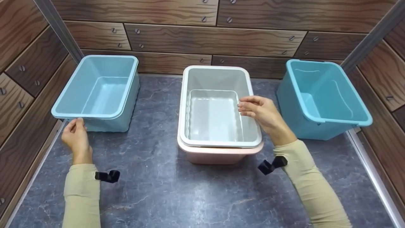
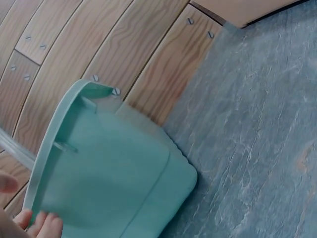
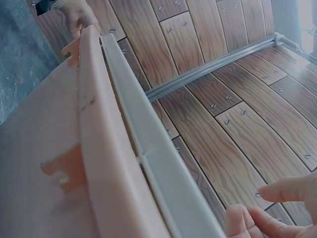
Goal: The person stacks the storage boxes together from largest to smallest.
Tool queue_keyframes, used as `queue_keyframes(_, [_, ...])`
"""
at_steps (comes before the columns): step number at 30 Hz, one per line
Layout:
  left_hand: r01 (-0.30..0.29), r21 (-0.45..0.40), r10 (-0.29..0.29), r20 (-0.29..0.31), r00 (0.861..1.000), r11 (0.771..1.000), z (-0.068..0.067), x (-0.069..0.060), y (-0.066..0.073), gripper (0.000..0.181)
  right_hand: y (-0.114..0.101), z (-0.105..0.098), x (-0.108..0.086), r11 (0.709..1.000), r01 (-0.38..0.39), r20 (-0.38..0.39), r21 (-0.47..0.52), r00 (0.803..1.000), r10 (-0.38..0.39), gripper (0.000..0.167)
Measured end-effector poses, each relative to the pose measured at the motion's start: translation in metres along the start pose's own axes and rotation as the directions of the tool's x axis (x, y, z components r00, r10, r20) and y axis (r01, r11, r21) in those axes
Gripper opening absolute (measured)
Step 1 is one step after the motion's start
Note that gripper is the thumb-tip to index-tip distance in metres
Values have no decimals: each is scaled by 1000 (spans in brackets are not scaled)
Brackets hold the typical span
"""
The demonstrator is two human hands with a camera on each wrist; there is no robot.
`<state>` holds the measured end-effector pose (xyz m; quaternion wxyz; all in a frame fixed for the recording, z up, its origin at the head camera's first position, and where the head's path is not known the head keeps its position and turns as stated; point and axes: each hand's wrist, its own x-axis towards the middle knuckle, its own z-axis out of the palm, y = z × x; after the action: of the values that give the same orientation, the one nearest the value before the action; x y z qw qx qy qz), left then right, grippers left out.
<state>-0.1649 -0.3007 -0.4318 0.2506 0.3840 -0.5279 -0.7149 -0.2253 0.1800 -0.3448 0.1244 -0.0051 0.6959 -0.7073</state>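
Observation:
My left hand is at the front left corner of a light blue plastic bin, fingertips at its rim. In the left wrist view, my fingers lie by the outer wall below the rim, the thumb apart from them. My right hand, fingers loosely bent and holding nothing, hovers over the right side of a pale grey bin. That grey bin sits nested in a pink bin; both rims show close together in the right wrist view, with a thin gap between.
A deeper turquoise bin stands at the right. Wood-patterned walls enclose the dark marbled floor at the back and sides. Metal posts stand at the corners, and a metal strip runs along the right edge.

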Motion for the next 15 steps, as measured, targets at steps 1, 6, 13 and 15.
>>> queue_keyframes(1, [8,7,-8,-8,1000,1000,1,1,0,50,0,0,0,1000,0,1,5,1000,0,16])
queue_keyframes(6, [31,19,-30,-13,999,999,9,5,0,57,-1,1,0,1000,-2,6,21,1000,1,18])
queue_keyframes(13, [40,-112,-42,-21,999,993,20,9,0,59,-2,1,0,1000,2,6,11,1000,-2,27])
queue_keyframes(15, [56,-153,-61,-31,998,987,22,9,1,59,-2,1,-1,1000,0,5,13,1000,0,23])
